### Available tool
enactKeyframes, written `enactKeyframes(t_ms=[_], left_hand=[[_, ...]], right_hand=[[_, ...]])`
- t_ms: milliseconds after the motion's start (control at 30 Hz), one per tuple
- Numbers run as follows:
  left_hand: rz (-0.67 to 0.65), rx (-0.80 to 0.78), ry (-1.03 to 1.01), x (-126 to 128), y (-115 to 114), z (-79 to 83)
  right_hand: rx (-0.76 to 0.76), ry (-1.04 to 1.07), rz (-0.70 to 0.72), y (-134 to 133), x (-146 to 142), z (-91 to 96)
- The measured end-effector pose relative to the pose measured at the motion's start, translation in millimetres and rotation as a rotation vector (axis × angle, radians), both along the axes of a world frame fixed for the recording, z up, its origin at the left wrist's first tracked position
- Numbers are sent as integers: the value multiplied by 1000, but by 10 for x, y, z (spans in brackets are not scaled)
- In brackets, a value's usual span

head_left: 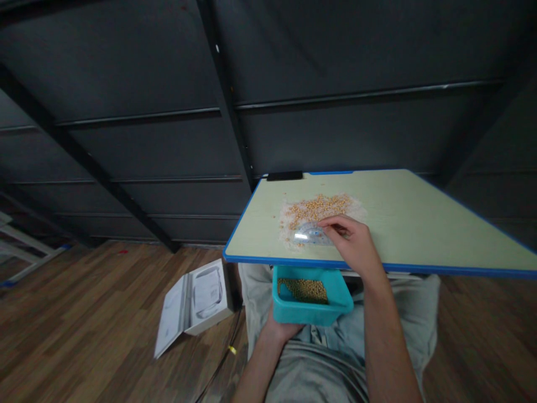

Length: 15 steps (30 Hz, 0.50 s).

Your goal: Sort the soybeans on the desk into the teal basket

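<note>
— While looking down at the tabletop (444,224), what to note first?

— Right grip (351,242): pinched together, clamped on the protractor (307,234) at its upper right.

— Lying where, exactly?

— Near the front edge of the tabletop, left of its middle, at the near side of the scattered beans (319,207). Clear, with blue marks and a bright glare toward the left.

— And the beans?

— Spread loosely, yellow-brown, thickest just beyond the protractor, with a few strays out toward the left and far edges. Mixed with pale bits (357,211), too small to name for sure.

— Doing what with the left grip (282,326)?

— Bracing the turquoise bin (342,296) from below, near its front left corner. Partly hidden there; cannot tell whether spread or curled.

— Holding what, that bin?

— Small golden grains (309,290) across the bottom. Set just below the tabletop's front edge, over the lap (409,302).

— Farther off?

— At the tabletop's far left corner, a black slab (285,176). Down on the wood floor (109,324), an open white box (230,294), near a cable (221,362) with a yellow tag (232,350). Beyond, a dark wall (356,50).
</note>
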<state>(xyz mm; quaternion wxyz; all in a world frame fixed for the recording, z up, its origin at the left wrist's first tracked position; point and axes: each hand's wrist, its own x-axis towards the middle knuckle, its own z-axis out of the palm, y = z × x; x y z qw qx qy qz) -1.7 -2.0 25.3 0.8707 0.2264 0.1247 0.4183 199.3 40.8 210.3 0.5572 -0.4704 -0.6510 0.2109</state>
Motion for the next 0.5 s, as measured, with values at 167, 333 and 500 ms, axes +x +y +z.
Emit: enactKeyframes(t_ms=[167, 333, 500], left_hand=[[3, -22, 29, 20, 0, 18], [-18, -70, 44, 43, -17, 119], [-31, -65, 5, 40, -17, 94]], right_hand=[[-5, 4, 3, -3, 1, 9], [1, 2, 4, -2, 5, -9], [8, 1, 3, -12, 2, -6]])
